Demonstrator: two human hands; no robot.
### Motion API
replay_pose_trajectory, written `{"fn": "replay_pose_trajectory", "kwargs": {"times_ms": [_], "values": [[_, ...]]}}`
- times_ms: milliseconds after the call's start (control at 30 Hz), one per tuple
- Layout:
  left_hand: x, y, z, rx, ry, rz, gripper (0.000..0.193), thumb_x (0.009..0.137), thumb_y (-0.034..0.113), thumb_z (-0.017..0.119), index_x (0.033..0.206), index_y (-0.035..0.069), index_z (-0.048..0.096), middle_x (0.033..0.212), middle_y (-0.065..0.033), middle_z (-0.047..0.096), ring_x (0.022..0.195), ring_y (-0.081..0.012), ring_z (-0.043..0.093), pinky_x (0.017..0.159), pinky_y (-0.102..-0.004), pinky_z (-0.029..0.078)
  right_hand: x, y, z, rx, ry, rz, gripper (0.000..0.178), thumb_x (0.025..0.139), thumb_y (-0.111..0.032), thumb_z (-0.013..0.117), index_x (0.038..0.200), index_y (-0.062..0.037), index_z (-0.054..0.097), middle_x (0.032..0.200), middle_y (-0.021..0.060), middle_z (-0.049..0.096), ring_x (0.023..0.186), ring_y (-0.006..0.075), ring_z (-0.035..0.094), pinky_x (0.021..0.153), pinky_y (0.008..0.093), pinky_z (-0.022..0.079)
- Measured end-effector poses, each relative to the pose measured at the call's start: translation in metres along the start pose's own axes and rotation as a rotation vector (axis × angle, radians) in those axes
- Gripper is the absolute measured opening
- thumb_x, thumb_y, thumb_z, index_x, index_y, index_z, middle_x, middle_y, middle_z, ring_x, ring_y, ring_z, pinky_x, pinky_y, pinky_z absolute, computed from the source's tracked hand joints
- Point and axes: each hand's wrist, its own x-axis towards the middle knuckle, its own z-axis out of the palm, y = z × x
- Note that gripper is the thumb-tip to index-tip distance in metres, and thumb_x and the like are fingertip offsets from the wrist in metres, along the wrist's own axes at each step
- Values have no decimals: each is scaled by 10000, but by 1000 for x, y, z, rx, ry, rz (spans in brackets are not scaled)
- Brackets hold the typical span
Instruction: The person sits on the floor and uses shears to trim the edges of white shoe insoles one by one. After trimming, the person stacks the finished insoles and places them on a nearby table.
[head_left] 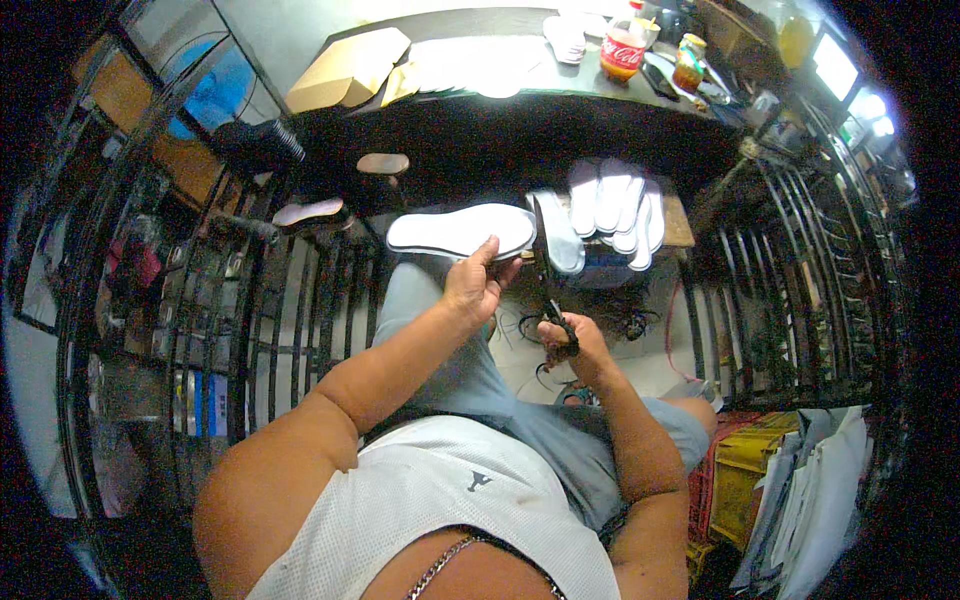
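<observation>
My left hand [478, 283] holds a white shoe insole with a dark edge [460, 231] by its right end, flat and pointing left. My right hand [572, 340] grips the black handles of a pair of scissors [545, 255], whose blades point up and meet the insole's right end. Both hands are over my lap, in front of a dark table [520, 130].
A stack of white insoles [615, 205] lies on a small stand behind the scissors. On the table are a cardboard box [350, 70], white sheets, a red soda bottle [622, 50] and a jar [688, 62]. Black metal racks stand left and right. Trimmed scraps lie on the floor [530, 350].
</observation>
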Motion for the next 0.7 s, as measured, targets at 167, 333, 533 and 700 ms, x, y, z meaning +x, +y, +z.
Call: {"fn": "replay_pose_trajectory", "kwargs": {"times_ms": [167, 333, 533, 700], "values": [[-3, -30, 44, 215, -96, 95, 234, 937, 133, 632, 1109, -25, 617, 1062, -113, 677, 895, -212, 677, 736, -314, 615, 6, -8, -26, 209, -2, -89, 281, 862, -324, 746, 842, -86, 597, 696, -32, 547, 566, 80, 518, 500, 257, 446], [-3, -36, 65, 301, -111, 173, 233, 933, 132, 635, 1128, 6, 613, 1066, -104, 681, 904, -204, 680, 720, -314, 605, 14, -10, -39, 263, 4, -121, 367, 841, -395, 739, 908, -75, 572, 738, -18, 532, 564, 79, 495, 537, 276, 476], [0, -32, 47, 331, -168, 148, 188, 924, 115, 649, 1087, 24, 635, 1031, -80, 686, 922, -169, 676, 708, -295, 610, 4, 1, -37, 258, 48, -56, 345, 833, -382, 768, 818, -94, 579, 675, -34, 516, 532, 85, 485, 468, 266, 428], [25, -17, 46, 410, -179, 117, 182, 908, 111, 661, 1063, 16, 647, 1016, -84, 696, 903, -169, 680, 707, -294, 606, 17, -3, -46, 211, 25, -20, 328, 831, -355, 766, 788, -89, 580, 669, -24, 516, 523, 93, 492, 461, 266, 433]]}}
